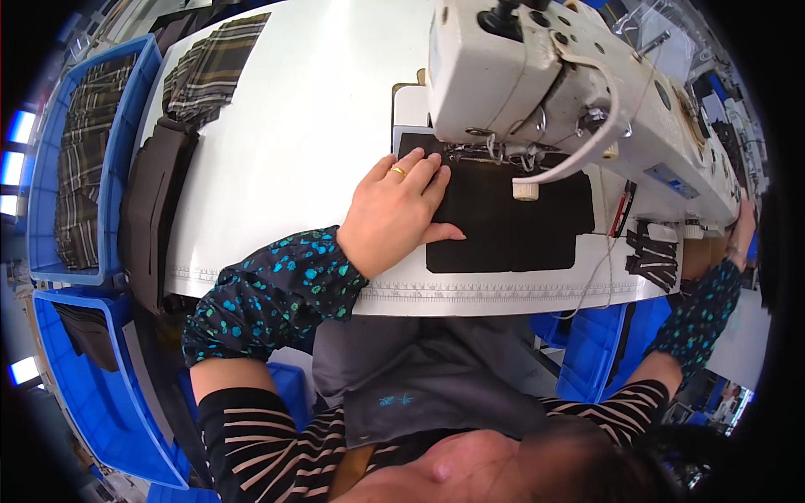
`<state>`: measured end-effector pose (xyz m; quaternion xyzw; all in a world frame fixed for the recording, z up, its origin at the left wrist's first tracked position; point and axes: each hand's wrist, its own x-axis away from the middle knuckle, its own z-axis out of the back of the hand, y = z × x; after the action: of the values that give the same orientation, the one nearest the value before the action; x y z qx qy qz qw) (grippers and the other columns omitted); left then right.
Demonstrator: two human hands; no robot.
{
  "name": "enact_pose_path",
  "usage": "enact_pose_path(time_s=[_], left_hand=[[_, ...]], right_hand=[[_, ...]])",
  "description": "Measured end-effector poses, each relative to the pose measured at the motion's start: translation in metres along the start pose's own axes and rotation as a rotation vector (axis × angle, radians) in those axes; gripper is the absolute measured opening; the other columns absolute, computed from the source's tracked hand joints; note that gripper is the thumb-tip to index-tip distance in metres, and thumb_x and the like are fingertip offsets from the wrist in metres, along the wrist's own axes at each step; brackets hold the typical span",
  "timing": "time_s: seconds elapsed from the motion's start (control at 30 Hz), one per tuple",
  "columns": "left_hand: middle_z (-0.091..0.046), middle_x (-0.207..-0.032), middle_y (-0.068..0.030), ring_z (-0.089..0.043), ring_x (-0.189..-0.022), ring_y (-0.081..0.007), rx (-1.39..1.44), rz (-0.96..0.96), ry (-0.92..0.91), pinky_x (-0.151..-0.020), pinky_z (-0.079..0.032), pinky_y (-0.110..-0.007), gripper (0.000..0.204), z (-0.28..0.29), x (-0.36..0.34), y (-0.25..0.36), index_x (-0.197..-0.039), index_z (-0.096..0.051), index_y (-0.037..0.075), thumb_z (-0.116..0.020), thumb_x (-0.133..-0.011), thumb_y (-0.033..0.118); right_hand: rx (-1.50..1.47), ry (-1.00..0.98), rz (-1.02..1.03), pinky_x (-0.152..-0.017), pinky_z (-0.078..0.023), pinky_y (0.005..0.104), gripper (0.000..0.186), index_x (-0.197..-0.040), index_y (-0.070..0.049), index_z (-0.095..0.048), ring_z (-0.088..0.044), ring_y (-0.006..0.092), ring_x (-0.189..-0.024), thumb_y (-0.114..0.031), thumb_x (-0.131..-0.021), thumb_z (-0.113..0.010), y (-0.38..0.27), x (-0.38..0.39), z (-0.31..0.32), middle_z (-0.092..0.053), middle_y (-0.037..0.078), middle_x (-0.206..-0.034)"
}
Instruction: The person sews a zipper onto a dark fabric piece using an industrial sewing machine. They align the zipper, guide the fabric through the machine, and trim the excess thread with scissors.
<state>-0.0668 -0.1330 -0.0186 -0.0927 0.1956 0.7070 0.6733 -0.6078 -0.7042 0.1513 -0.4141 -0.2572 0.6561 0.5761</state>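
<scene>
Under the needle area of a white sewing machine (478, 75) lies a flat black fabric piece (503, 239). My left hand (398, 205) rests flat on the fabric's left part, fingers stretched toward the presser foot and thumb out to the side. It wears a ring and grips nothing. At the machine's far right end is my right hand (743, 228), beside the handwheel side. Its fingers are hidden, so I cannot tell what it touches.
Dark folded fabric (155, 210) and striped plaid pieces (222, 63) lie at the table's left. Blue bins (113, 184) stand beyond that edge. Right of the fabric are a red-and-black tool (622, 210) and small dark strips (651, 258). A printed ruler (470, 290) follows the front edge.
</scene>
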Motion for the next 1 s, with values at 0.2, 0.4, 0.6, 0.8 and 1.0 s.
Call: enact_pose_path(time_s=[0.2, 0.4, 0.6, 0.8, 1.0], left_hand=[[-0.066, -0.138, -0.0107, -0.061, -0.134, -0.0295, 0.071, -0.005, 0.013, -0.111, -0.05, -0.046, 0.075, -0.006, -0.003, 0.0, -0.132, -0.071, 0.004, -0.077, -0.083, 0.06], [-0.066, -0.138, -0.0101, -0.06, -0.135, -0.0284, 0.051, 0.007, -0.02, -0.113, -0.049, -0.047, 0.074, -0.005, -0.002, 0.002, -0.132, -0.071, 0.004, -0.078, -0.083, 0.058], [-0.066, -0.136, -0.0088, -0.061, -0.133, -0.0277, 0.085, 0.034, -0.001, -0.113, -0.048, -0.047, 0.074, -0.005, -0.004, 0.002, -0.13, -0.071, 0.003, -0.08, -0.08, 0.057], [-0.066, -0.135, -0.0087, -0.061, -0.133, -0.0275, 0.076, 0.054, -0.037, -0.113, -0.048, -0.048, 0.073, -0.007, -0.004, 0.003, -0.129, -0.071, 0.003, -0.081, -0.08, 0.055], [-0.066, -0.135, -0.0091, -0.06, -0.134, -0.0274, 0.109, 0.045, -0.008, -0.114, -0.047, -0.048, 0.074, -0.007, 0.001, 0.002, -0.13, -0.071, 0.003, -0.08, -0.08, 0.057]], right_hand=[[0.495, 0.364, 0.49, -0.113, -0.044, 0.0394, 0.055, -0.145, 0.004, -0.06, -0.062, 0.0346, -0.133, -0.04, -0.113, -0.048, 0.127, 0.069, 0.036, -0.066, 0.021, -0.143], [-0.322, 0.116, -0.015, -0.107, -0.05, 0.0381, 0.055, -0.142, 0.004, -0.062, -0.066, 0.0256, -0.122, -0.041, -0.112, -0.056, 0.031, 0.027, 0.021, -0.069, 0.015, -0.136], [-0.432, 0.257, 0.188, -0.103, -0.052, 0.0369, 0.057, -0.141, 0.005, -0.063, -0.066, 0.0242, -0.118, -0.043, -0.109, -0.061, 0.057, 0.063, -0.011, -0.07, 0.013, -0.133], [-0.164, 0.359, 0.146, -0.101, -0.051, 0.0359, 0.067, -0.141, 0.004, -0.064, -0.065, 0.0226, -0.118, -0.054, -0.112, -0.049, 0.066, 0.081, -0.023, -0.068, 0.011, -0.138], [0.214, 0.241, 0.216, -0.098, -0.053, 0.0354, 0.062, -0.138, 0.008, -0.067, -0.069, 0.0247, -0.11, -0.046, -0.109, -0.059, -0.003, 0.018, 0.05, -0.073, 0.014, -0.131]])
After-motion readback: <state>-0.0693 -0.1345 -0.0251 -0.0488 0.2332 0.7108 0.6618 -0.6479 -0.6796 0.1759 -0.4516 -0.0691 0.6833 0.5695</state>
